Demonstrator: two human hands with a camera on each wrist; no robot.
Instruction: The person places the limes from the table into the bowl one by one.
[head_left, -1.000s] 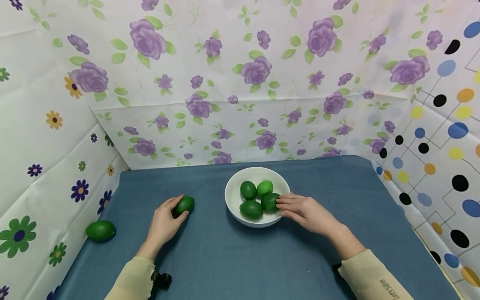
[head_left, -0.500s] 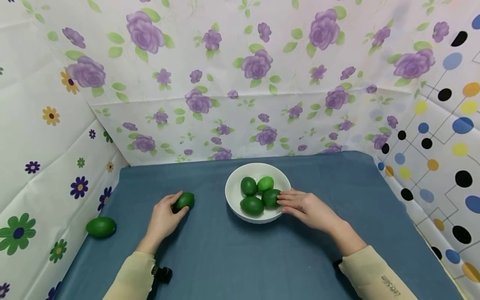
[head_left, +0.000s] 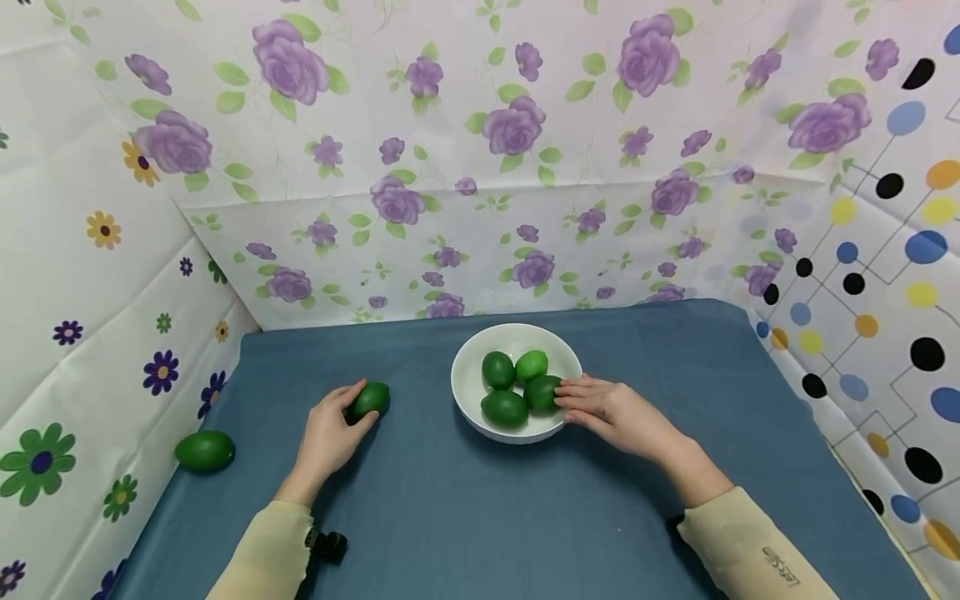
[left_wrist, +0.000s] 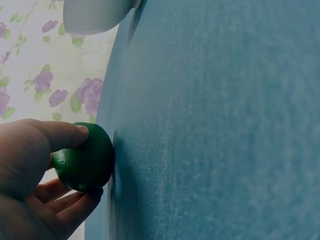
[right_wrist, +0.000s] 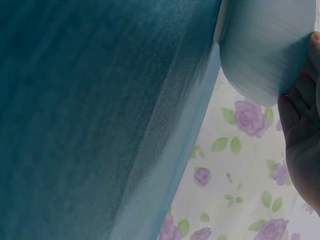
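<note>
A white bowl [head_left: 471,350] holds several green fruits, one of them a brighter green lime-like fruit [head_left: 532,365]. My right hand [head_left: 622,418] reaches across the bowl's right rim. Its fairly straight fingers touch the side of a dark green oval fruit [head_left: 542,393] in there, while the thumb lies close to the rim. To the left of the bowl, my left hand [head_left: 330,435] grips another glossy dark green oval fruit [left_wrist: 89,160] between thumb and fingers, low at the blue cloth. The right wrist view shows the bowl's outer wall [right_wrist: 265,45], with the hand [right_wrist: 305,145] partly cut off.
At the far left, one more dark green fruit [head_left: 205,451] lies by the flower-printed side sheet [head_left: 135,333]. A blue cloth [head_left: 480,517] covers the table. Behind it hangs a rose-patterned sheet [head_left: 465,125], and a dotted sheet [head_left: 892,333] stands on the right.
The whole head view has shifted slightly upward. Both hands keep their places on the fruits, and nothing else has visibly moved.
</note>
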